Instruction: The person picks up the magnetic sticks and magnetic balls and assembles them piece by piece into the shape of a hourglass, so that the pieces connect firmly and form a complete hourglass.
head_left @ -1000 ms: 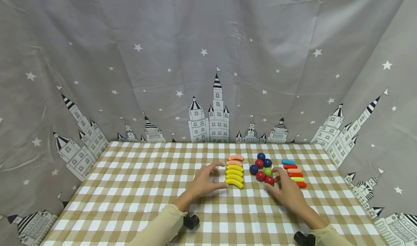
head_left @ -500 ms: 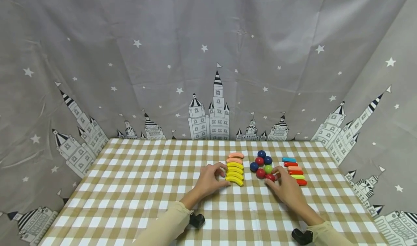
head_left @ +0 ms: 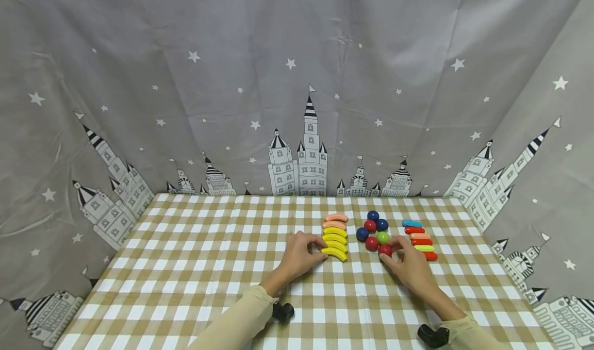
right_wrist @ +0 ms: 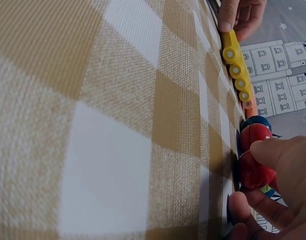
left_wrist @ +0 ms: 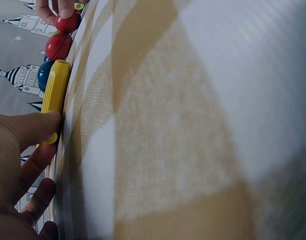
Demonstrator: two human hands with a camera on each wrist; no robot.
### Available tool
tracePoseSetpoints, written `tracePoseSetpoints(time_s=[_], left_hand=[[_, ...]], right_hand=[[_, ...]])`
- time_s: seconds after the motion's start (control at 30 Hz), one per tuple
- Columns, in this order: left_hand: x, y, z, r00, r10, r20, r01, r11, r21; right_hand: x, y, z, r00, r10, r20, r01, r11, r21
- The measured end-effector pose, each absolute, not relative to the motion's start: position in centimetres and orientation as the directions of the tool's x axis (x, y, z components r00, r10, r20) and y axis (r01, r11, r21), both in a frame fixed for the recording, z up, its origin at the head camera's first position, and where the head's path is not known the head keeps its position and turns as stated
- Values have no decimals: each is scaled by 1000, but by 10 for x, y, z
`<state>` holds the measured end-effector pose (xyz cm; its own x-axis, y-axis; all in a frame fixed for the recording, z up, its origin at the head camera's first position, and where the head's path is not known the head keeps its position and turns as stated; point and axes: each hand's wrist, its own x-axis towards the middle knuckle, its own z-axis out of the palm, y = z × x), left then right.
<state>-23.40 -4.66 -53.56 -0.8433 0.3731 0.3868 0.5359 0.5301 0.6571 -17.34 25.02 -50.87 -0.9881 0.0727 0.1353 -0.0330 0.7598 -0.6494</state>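
Observation:
In the head view my left hand (head_left: 299, 257) pinches the left end of the nearest yellow banana-shaped piece (head_left: 336, 255). The left wrist view shows the thumb on top of this yellow piece (left_wrist: 56, 87), fingers beyond it. Behind it lie more yellow curved pieces (head_left: 335, 238) and two peach ones (head_left: 336, 218), in one column. My right hand (head_left: 410, 268) holds the nearest red ball (head_left: 384, 250) between thumb and fingers; the right wrist view has that red ball (right_wrist: 255, 172) partly covered by the thumb. Other red balls, several dark blue balls (head_left: 362, 234) and one green ball (head_left: 382, 237) cluster behind it.
Right of the balls is a column of short straight sticks: blue (head_left: 412, 223), red, peach and yellow-green (head_left: 424, 248), partly hidden by the right hand. A checked cloth (head_left: 195, 267) covers the table. A grey castle-print curtain (head_left: 223, 40) encloses the back and sides.
My left hand has moved right and closed its thumb and fingers on the nearest yellow piece. The right hand's fingers have drawn in around the red ball. The pieces keep their arrangement.

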Motion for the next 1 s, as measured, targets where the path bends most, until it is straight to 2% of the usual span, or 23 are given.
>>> tracePoseSetpoints(time_s=[0.5,0.77,1.0], left_hand=[[-227,-56,-530,-848,404,344,520,501,692],[-219,-68,-528,-857,386,341,511,564,648],[-213,-79,-523,-888,346,304,459,607,649]], right_hand=[[-169,251,-512,-993,40,111,-43,754,-656],[-163,251,-511,-999,8,32,-15,749,-663],[-155,250,-512,-994,-78,72,-106,704,-702]])
